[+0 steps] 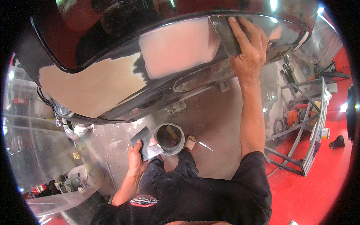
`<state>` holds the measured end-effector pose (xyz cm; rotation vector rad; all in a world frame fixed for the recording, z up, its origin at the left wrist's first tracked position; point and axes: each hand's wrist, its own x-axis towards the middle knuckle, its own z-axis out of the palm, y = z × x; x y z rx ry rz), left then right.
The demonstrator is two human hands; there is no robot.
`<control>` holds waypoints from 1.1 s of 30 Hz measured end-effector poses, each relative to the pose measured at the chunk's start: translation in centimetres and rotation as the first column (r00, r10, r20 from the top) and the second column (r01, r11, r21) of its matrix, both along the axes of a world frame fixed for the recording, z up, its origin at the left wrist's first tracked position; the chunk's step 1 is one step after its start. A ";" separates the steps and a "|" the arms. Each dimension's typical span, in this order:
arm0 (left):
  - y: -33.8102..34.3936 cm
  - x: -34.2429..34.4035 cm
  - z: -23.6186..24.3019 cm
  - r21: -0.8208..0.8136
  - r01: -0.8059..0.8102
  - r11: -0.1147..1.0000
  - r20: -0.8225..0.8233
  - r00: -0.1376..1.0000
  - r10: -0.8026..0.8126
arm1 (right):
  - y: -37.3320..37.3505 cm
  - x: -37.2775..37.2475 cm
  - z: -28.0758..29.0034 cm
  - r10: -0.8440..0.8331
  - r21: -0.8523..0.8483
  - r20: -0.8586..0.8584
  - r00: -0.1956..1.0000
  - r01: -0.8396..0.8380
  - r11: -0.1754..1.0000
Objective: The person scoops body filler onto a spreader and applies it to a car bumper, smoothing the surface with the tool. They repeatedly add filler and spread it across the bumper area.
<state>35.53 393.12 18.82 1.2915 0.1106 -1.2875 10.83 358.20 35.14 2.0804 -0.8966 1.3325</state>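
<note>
A black car body panel curves across the top, with a pink filler patch and a beige sanded-looking patch. My right hand lies with its fingers extended over a dark grey sheet, which looks like sandpaper, and presses it to the panel at the pink patch's right edge. Low on the left, my left hand pinches a thin dark plate between thumb and fingers. That plate's lower part is shiny, with a pinkish smear; its exact kind is unclear.
Between my feet and the car stands a round bucket with a tan block in it. A white marker-like stick lies on the floor. To the right is a metal frame; plastic sheeting hangs at left.
</note>
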 end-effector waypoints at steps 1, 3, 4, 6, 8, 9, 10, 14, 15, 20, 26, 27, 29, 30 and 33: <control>-0.1 0.0 0.0 0.003 0.007 1.000 -0.002 1.000 -0.007 | 0.1 0.0 -0.2 -0.005 0.019 0.006 1.000 0.005 1.000; -0.3 0.0 -0.1 0.022 0.012 1.000 0.004 1.000 -0.012 | 0.2 0.1 -0.6 -0.015 0.057 0.018 1.000 0.014 0.998; -0.4 0.1 -0.3 0.038 0.011 0.999 0.013 1.000 -0.011 | 0.3 0.0 -1.1 -0.017 0.043 0.005 1.000 0.017 0.999; -0.7 0.1 -0.4 0.056 0.006 0.998 0.017 1.000 -0.007 | 0.4 -0.2 -2.7 -0.022 0.017 -0.022 1.000 0.022 1.000; -1.1 -0.1 0.1 0.060 -0.002 0.998 0.007 1.000 0.001 | 1.6 0.0 -4.9 -0.013 0.063 0.008 1.000 0.013 0.998; -1.0 0.0 -0.2 0.056 -0.001 0.998 0.004 1.000 0.001 | 2.1 -0.1 -5.9 -0.015 0.082 0.004 1.000 0.015 0.996; -0.9 0.2 -0.7 0.054 0.005 0.999 0.002 1.000 -0.005 | 2.5 -0.3 -7.3 -0.022 0.103 0.001 1.000 0.022 0.994; -1.0 0.2 -1.0 0.068 0.020 0.997 0.026 0.999 -0.022 | 2.5 -0.6 -13.3 0.011 0.063 0.047 0.999 -0.014 0.998; -0.9 0.3 -1.0 0.075 0.014 0.997 0.032 0.999 -0.016 | 2.5 -0.7 -14.3 0.009 0.056 0.044 0.999 -0.012 0.998; -0.5 0.2 -0.9 0.090 -0.022 0.996 0.039 0.999 0.018 | 5.1 -1.0 -14.3 -0.023 0.164 0.023 0.999 0.018 0.986; -0.7 -0.1 -0.6 0.031 0.013 0.999 -0.020 1.000 -0.012 | 5.0 -1.2 -4.5 -0.021 0.125 0.020 1.000 0.019 0.992; -0.8 -0.3 -0.6 0.026 0.004 1.000 -0.017 1.000 -0.004 | 4.4 -0.9 -2.9 -0.028 0.104 0.010 1.000 0.026 0.994; -0.8 -0.6 -0.5 0.021 -0.012 1.000 -0.010 1.000 0.012 | 3.3 -0.4 -0.6 -0.042 0.066 -0.006 0.999 0.042 0.997; -0.7 -0.6 -0.6 0.025 -0.014 1.000 -0.012 1.000 0.014 | 2.6 -0.1 -0.1 -0.035 0.045 -0.003 0.999 0.035 0.998; -0.5 -0.6 -0.7 0.048 -0.019 0.999 -0.016 1.000 0.020 | 1.9 1.2 0.7 -0.012 0.013 0.029 1.000 0.012 1.000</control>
